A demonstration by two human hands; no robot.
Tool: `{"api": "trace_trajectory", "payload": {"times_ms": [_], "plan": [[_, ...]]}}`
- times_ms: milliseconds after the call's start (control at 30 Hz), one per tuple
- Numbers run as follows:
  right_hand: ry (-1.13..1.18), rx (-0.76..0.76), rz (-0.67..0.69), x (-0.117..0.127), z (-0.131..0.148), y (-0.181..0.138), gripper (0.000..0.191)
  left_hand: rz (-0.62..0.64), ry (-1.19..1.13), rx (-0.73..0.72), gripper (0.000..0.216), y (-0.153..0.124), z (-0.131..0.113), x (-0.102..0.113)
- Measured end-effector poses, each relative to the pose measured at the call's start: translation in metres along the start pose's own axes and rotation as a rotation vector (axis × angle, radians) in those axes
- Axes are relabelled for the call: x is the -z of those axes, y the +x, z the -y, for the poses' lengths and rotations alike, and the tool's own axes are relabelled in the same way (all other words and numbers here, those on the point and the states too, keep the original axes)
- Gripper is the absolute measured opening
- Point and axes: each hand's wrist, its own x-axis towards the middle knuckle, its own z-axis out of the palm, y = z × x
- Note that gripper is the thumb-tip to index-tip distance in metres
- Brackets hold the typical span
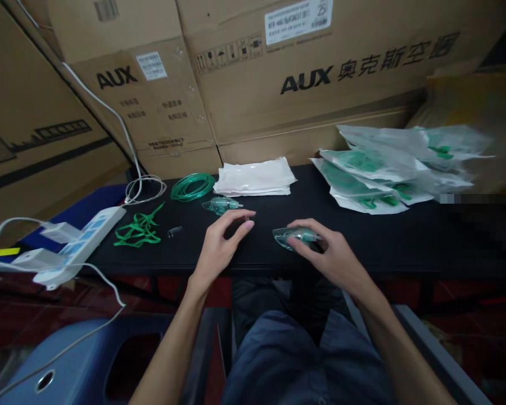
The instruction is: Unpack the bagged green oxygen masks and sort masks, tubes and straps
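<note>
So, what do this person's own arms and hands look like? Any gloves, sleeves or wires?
The left hand and right hand wear no gloves, and no ring shows on the fingers. The left forearm and right forearm are slim and bare: no sleeve, watch, cable or marking in view. Blue clothing shows on the body.

"What stands behind that table (388, 242)?"
"Cartons (253, 112). Left to right before them: power strip (84, 242), straps (139, 230), tubing (208, 183), pouches (255, 177), filled bags (362, 163)"
"And the masks (219, 205)?"
"One before the pouches, one in the right hand (331, 247)"
</note>
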Motion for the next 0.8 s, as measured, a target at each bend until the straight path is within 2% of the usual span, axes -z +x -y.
{"api": "trace_trajectory", "payload": {"times_ms": [233, 367, 500, 633, 800], "plan": [[-0.045, -0.05, 0.01, -0.002, 0.0, 0.0, 0.028, -0.001, 0.498, -0.003, 0.019, -0.029, 0.039, 0.094], [-0.034, -0.072, -0.004, -0.004, 0.0, 0.001, 0.029, 0.019, 0.633, 0.116, 0.034, -0.036, 0.055, 0.128], [-0.015, -0.092, -0.009, -0.003, 0.001, 0.002, 0.029, 0.03, 0.719, 0.196, 0.046, -0.041, 0.063, 0.143], [-0.013, -0.078, -0.018, -0.001, 0.003, 0.004, 0.025, 0.019, 0.811, 0.227, 0.052, -0.04, 0.063, 0.146], [-0.033, -0.071, -0.02, -0.001, 0.002, 0.005, 0.027, 0.086, 0.857, 0.317, 0.046, -0.024, 0.064, 0.145]]}}
